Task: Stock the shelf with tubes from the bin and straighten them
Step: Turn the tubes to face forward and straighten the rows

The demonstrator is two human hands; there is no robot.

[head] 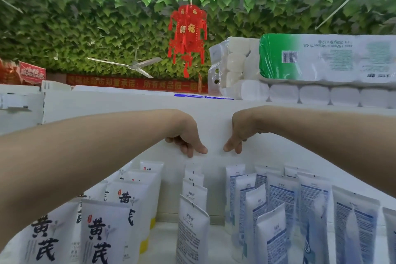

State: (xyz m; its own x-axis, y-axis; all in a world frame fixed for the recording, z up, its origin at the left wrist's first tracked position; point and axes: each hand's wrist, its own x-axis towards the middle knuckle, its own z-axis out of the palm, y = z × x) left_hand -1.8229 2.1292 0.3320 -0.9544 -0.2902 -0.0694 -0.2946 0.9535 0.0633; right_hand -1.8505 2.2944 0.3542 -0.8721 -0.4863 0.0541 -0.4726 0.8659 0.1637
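In the head view, our left hand [186, 142] and right hand [236, 139] hung just above the back of the middle row of white tubes [194, 191], fingers loosely curled and holding nothing. We judged that a careless push there could topple that upright row forward like dominoes, or knock over the leaning blue-printed tubes [282, 197] right of it.

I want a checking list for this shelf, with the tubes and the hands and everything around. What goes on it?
Surface: white shelf, tubes standing on it.
Job's things: middle row of white tubes upright in a file; blue-printed tubes on the right, some leaning; black-lettered tubes on the left; bin not in view.
Clutter: nothing seen.
Hands: left hand and right hand above the middle row, fingers pointing down, holding nothing.
Cables: nothing seen.
Surroundings: toilet paper packs on top, red lantern, leafy ceiling.
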